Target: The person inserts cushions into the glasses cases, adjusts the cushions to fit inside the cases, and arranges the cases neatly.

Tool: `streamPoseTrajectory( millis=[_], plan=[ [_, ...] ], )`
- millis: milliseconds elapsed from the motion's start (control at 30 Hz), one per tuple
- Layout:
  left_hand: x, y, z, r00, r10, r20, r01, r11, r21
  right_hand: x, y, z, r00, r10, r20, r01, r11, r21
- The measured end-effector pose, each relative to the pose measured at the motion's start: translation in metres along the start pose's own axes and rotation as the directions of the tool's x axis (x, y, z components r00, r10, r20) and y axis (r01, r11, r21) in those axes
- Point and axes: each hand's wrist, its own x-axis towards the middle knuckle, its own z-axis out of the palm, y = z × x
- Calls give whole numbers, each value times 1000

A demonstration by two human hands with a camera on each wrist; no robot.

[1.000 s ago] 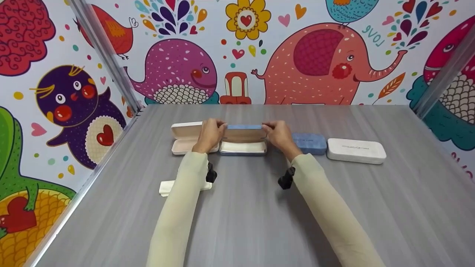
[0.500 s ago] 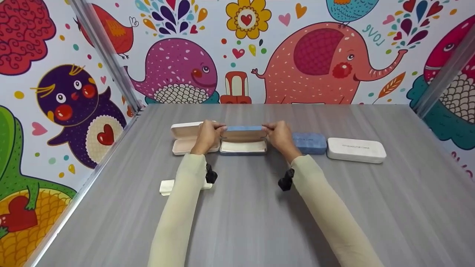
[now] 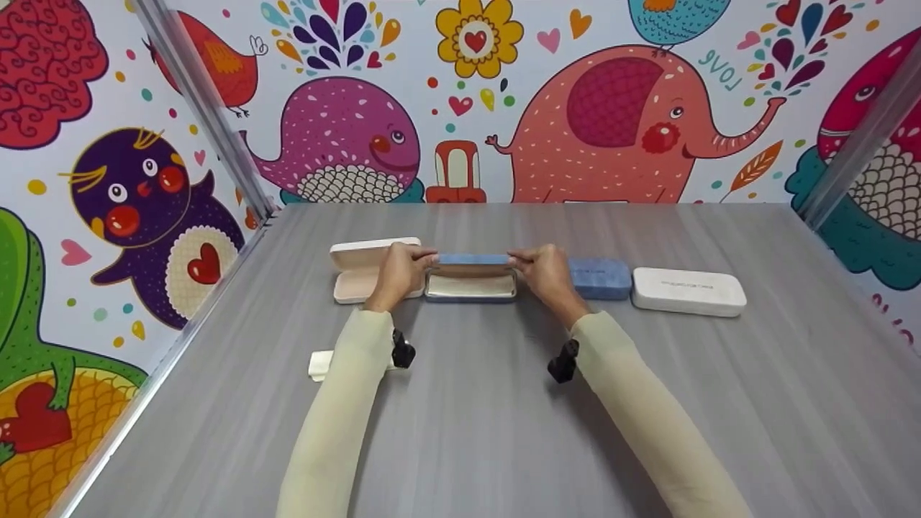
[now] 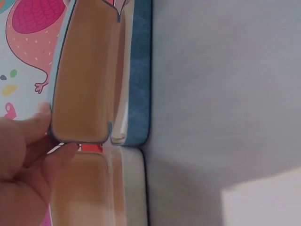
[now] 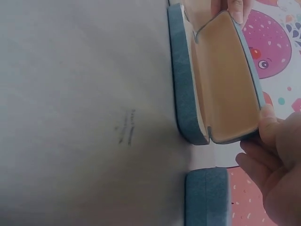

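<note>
Blue case [image 3: 471,297]: sits on the bench [image 3: 468,432] between the two hands, base down flat, its lid [image 3: 471,259] tilted up along the far edge and neither fully raised nor seated.
Left grip [image 3: 400,272]: clamped on the lid's left corner, thumb and fingers pinching the rim.
Right grip [image 3: 545,273]: clamped on the lid's right corner in a matching pinch.
Inside the base: a pale cloth-like piece [image 3: 471,286] lies along its length; its folds are too small to read.
White case on the left [image 3: 352,286]: just beside the blue one, lid up, pinkish lining showing.
Cases on the right: a closed blue case [image 3: 601,279], then a closed white case [image 3: 689,291] just beyond it.
Loose cloth [image 3: 321,365]: on the bench nearer the person, partly hidden behind the left sleeve [image 3: 331,410].
Lid step: handling the hinged lid by both corners seems the step in hand; this instant alone does not settle whether it is being raised or lowered.
Next move: probably calls for both corners travelling evenly; any lowering would need the pale piece tucked inside the rim and fingertips kept out of the seam.
</note>
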Motion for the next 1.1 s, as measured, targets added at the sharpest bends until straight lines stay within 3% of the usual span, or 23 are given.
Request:
streamPoseTrajectory(
  millis=[167,333,433,733,967,1100],
  plan=[
    [-7,-5,1,998,63,14,-63,996,61,-10,2,-1,998,-43,46,44,999,-31],
    [-13,-10,5,976,205,72,-215,961,174,-22,7,3,972,-213,99,227,960,-165],
    [-15,-11,8,962,261,79,-271,945,186,-25,8,5,956,-278,96,292,936,-198],
    [-21,-12,9,967,249,59,-256,945,202,-29,4,11,958,-282,49,286,930,-233],
    [-33,-17,0,969,244,25,-245,966,80,-37,-7,16,982,-184,-41,174,969,-174],
    [-43,-17,-12,980,199,11,-199,979,40,-46,-17,21,994,-113,-7,113,990,-82]
  ],
)
